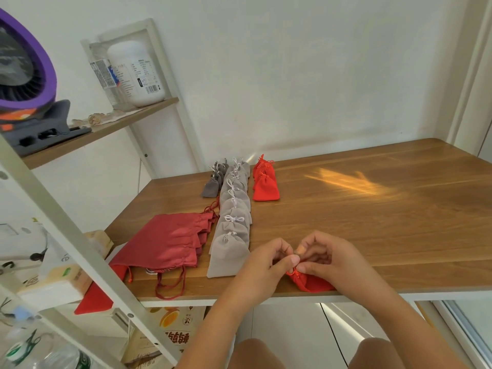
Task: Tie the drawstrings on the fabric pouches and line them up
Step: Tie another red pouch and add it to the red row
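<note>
The person is sitting at the near edge of the wooden table (pixel 372 222), working on a small bright red pouch (pixel 315 283) that is lying right at that edge, a little right of centre. The left hand (pixel 262 265) and the right hand (pixel 330 259) are meeting over its neck, both pinching the thin red drawstring (pixel 294 274) between thumb and fingertips, the other fingers curling loosely.

To do this knot well, I'd say the cords are needing an even pull so the neck gathers shut, with the pouch staying flat on the wood rather than sliding off the lip. Then it is wanting a place at the near end of the red row (pixel 265 186), far across the table.

Left of that red row, a long line of light grey pouches (pixel 234 227) is running from far to near, bows already showing, and a short dark grey row (pixel 213 183) is lying beyond it. Larger dark red pouches (pixel 170 241) are stacking up at the near left, strings dangling over the edge.

A patch of sunlight (pixel 346 181) is glowing on the wood. On the left, a shelf (pixel 106 129) is carrying a purple-rimmed fan (pixel 24 70) and a white jar (pixel 135 73) against the pale wall (pixel 292 75).
</note>
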`<state>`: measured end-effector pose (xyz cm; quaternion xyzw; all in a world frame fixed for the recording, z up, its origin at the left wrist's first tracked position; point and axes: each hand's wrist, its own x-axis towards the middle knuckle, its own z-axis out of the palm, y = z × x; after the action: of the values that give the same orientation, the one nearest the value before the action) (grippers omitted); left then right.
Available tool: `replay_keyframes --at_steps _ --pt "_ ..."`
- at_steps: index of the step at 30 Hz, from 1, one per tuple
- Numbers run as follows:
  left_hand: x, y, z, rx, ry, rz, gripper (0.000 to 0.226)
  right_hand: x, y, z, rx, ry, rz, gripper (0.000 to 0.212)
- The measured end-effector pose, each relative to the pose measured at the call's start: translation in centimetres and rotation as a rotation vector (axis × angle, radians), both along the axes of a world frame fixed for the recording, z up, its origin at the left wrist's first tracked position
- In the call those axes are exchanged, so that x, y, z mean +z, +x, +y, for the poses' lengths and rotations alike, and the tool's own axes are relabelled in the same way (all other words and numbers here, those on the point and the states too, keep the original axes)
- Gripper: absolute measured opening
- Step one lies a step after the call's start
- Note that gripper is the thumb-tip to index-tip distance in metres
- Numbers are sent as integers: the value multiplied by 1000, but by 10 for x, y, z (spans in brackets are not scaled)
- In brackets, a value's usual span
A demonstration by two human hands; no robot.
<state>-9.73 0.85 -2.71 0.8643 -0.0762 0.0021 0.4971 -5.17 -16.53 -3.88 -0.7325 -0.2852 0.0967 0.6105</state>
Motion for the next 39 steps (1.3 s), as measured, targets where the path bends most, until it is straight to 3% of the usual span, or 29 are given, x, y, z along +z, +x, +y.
replay_keyframes --at_steps 3,8,10,16,19,23,27,30,39 --pt "1 -1 0 9 65 -29 9 0 0 0 -12 -27 -27 26" --pt "6 -2 -2 -45 76 5 8 -4 -10 7 -195 -103 -337 42" --pt "7 -2 -3 -53 60 28 7 -6 -10 7 -248 -94 -364 47" --pt "3 2 -3 84 -133 98 6 -6 -11 4 -194 -17 -249 37" --pt "5 2 -5 129 -170 93 10 -3 -11 1 -138 49 -169 25" --pt "6 2 -7 186 -210 82 16 -1 -8 -1 -79 82 -89 25" --pt "8 0 -4 139 -216 150 14 -3 -9 0 -159 60 -133 24" --pt "9 0 -1 100 -213 196 24 -4 -10 2 -196 50 -147 23" --pt "8 -5 -7 213 -209 138 11 -7 -9 2 -200 50 -153 26"
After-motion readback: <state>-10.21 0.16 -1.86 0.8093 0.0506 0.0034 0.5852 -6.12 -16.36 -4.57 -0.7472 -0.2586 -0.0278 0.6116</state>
